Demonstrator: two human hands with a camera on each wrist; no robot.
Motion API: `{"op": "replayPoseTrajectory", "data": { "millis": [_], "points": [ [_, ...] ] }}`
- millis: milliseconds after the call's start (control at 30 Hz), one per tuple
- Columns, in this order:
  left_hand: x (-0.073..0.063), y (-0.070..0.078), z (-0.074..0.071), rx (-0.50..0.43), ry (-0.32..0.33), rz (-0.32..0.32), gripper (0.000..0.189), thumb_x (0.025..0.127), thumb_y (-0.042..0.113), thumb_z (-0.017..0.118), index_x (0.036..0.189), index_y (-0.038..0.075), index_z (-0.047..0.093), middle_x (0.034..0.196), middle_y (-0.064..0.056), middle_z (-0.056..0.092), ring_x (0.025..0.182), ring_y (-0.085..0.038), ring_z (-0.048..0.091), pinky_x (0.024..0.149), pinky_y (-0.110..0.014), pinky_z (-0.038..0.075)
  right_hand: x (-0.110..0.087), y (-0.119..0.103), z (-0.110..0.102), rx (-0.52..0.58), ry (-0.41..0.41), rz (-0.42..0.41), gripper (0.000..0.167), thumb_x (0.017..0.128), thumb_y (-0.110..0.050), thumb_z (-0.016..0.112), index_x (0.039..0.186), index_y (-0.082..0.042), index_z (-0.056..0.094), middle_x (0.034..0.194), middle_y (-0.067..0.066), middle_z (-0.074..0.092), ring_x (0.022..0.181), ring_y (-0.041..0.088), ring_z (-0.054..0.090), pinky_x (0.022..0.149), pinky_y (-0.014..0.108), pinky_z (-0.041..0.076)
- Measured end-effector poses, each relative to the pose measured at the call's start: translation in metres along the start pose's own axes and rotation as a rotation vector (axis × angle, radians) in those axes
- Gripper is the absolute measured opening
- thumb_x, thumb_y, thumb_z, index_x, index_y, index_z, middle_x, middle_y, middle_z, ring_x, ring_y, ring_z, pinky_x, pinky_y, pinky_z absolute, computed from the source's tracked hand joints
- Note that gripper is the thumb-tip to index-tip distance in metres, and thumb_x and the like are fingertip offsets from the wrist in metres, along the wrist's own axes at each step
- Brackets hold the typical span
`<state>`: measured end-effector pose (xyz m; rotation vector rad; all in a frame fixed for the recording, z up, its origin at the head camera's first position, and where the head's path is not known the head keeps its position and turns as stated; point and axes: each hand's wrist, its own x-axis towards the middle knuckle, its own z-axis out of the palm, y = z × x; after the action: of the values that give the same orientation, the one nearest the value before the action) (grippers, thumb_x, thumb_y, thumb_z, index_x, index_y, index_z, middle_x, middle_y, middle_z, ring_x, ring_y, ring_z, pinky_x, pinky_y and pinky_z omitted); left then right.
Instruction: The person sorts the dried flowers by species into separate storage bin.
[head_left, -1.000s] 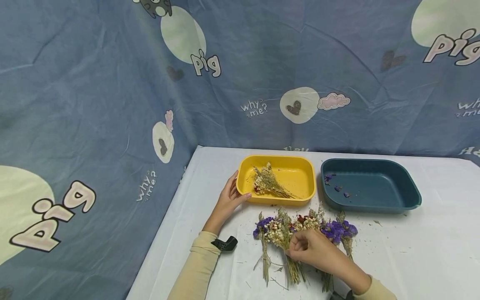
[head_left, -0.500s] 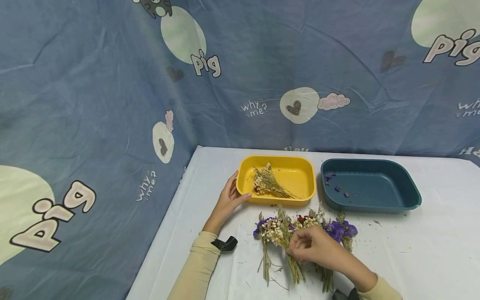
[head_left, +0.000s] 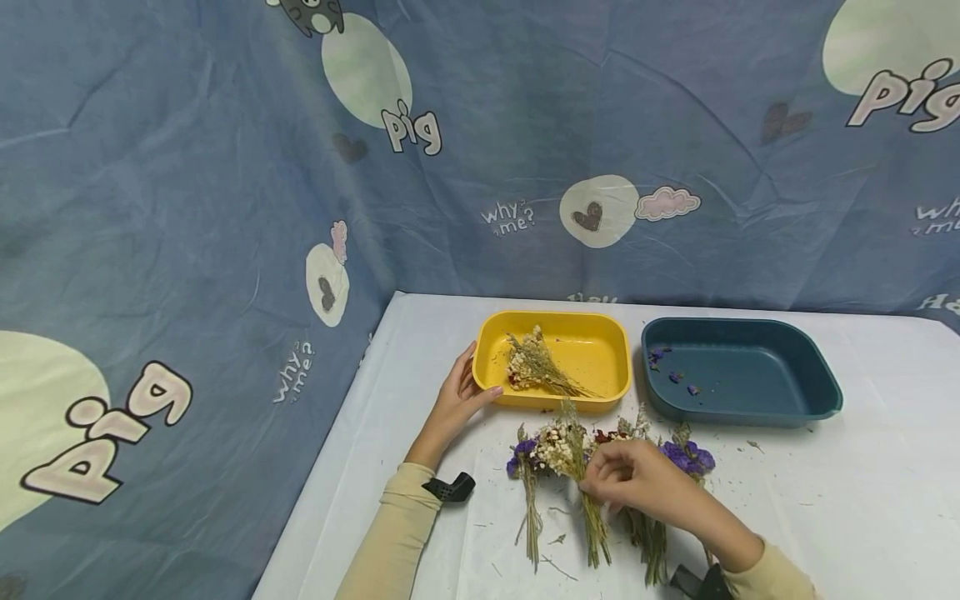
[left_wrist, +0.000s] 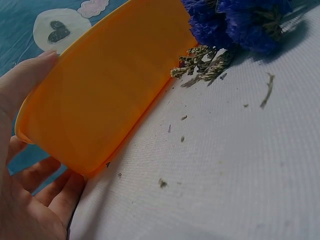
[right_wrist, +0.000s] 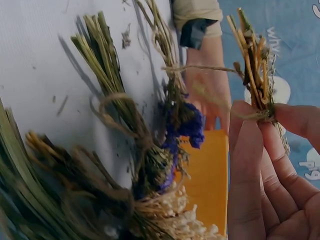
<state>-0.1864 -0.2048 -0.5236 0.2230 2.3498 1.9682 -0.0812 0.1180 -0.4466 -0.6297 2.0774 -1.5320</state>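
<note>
My left hand [head_left: 453,402] grips the left end of a yellow tray [head_left: 592,350], thumb over the near rim and fingers round the side. Inside that tray lies a small bunch of dried flowers [head_left: 542,367]. My right hand [head_left: 641,485] pinches a dried flower bunch [head_left: 595,533] by its stems, where the right wrist view shows twine between thumb and fingers [right_wrist: 248,165]. The held stems [right_wrist: 256,75] appear raised above the other bunches there. Purple-flowered bunches lie on either side, one on the left [head_left: 531,500] and one on the right [head_left: 688,457].
A dark teal tray [head_left: 750,375] with a few purple petals stands right of the yellow one. Plant crumbs and bits of stem [head_left: 558,570] are strewn over the white-covered table [head_left: 862,500]. A blue printed cloth [head_left: 480,167] hangs behind.
My right hand has shifted slightly up and to the right, taking the pinched bunch away from the other bunches. My left hand stays on the yellow tray.
</note>
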Motion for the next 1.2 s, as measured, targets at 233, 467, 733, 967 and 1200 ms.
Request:
{"op": "replayPoseTrajectory", "data": {
  "millis": [233,467,733,967,1200],
  "points": [
    [0.0,0.0,0.0,-0.003,0.003,-0.009,0.096,0.093,0.011,0.077,0.167,0.023,0.017,0.167,-0.012,0.034,0.154,-0.029,0.037,0.126,-0.041,0.035,0.003,-0.004,-0.011,-0.002,0.025,-0.005,0.015,0.096,-0.017,0.073,0.096,-0.002,0.071,0.086,0.01,0.075,0.071,0.023,0.074,0.064,0.044,0.065],
    [0.0,-0.003,0.0,0.001,0.004,0.021,0.094,0.092,0.02,0.08,0.165,0.032,0.022,0.164,-0.005,0.039,0.153,-0.026,0.04,0.125,-0.039,0.038,0.009,-0.002,-0.029,-0.04,0.093,0.026,0.018,0.097,-0.019,0.073,0.096,-0.002,0.074,0.091,0.013,0.074,0.075,0.017,0.076,0.067,0.036,0.066],
    [0.001,-0.003,0.0,-0.005,-0.008,0.02,0.096,0.092,0.016,0.079,0.167,0.024,0.019,0.165,-0.008,0.038,0.154,-0.028,0.038,0.126,-0.042,0.036,0.014,-0.001,-0.049,-0.073,0.11,0.039,0.021,0.098,-0.022,0.072,0.101,-0.002,0.074,0.094,0.015,0.073,0.076,0.021,0.074,0.07,0.039,0.065],
    [0.0,-0.003,0.0,-0.004,0.001,0.012,0.095,0.091,0.018,0.08,0.165,0.031,0.022,0.165,-0.006,0.038,0.153,-0.026,0.039,0.125,-0.039,0.037,0.02,-0.006,-0.06,-0.098,0.127,0.049,0.024,0.099,-0.024,0.071,0.103,-0.001,0.075,0.094,0.015,0.074,0.076,0.025,0.073,0.071,0.039,0.064],
    [0.0,-0.003,0.0,0.007,0.011,0.018,0.094,0.091,0.023,0.081,0.164,0.035,0.023,0.165,-0.005,0.038,0.153,-0.025,0.04,0.125,-0.037,0.038,0.031,-0.011,-0.067,-0.153,0.124,0.051,0.02,0.098,-0.022,0.071,0.103,-0.003,0.076,0.083,0.013,0.073,0.074,0.029,0.07,0.071,0.041,0.063]
  ]
}}
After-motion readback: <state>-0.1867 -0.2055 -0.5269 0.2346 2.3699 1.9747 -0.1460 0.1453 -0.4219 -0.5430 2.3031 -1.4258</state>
